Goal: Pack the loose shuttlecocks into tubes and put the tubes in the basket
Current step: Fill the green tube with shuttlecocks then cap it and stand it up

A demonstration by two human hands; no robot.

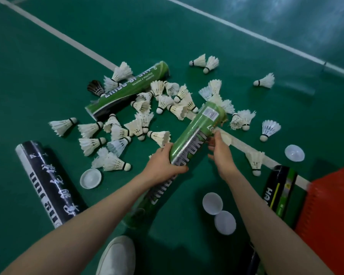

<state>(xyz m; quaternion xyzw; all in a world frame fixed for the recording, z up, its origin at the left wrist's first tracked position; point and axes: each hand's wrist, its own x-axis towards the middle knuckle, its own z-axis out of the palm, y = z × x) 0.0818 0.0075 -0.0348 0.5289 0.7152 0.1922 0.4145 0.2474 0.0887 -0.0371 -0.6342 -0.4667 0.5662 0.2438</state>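
My left hand (163, 161) grips the middle of a green shuttlecock tube (195, 133) that tilts up and away, its far end above the pile. My right hand (219, 151) is against the tube's right side, fingers curled near a pale lid (226, 138); whether it holds the lid I cannot tell. Several white loose shuttlecocks (139, 124) lie scattered on the green floor beyond my hands. A second green tube (131, 90) lies among them at the back. A black tube (48, 183) rests at the left, another dark tube (280, 191) at the right.
White round lids lie on the floor: one (90, 178) at the left, two (218, 211) near my right forearm, one (294, 152) at the right. A red basket (332, 211) stands at the right edge. My white shoe (117, 257) is at the bottom.
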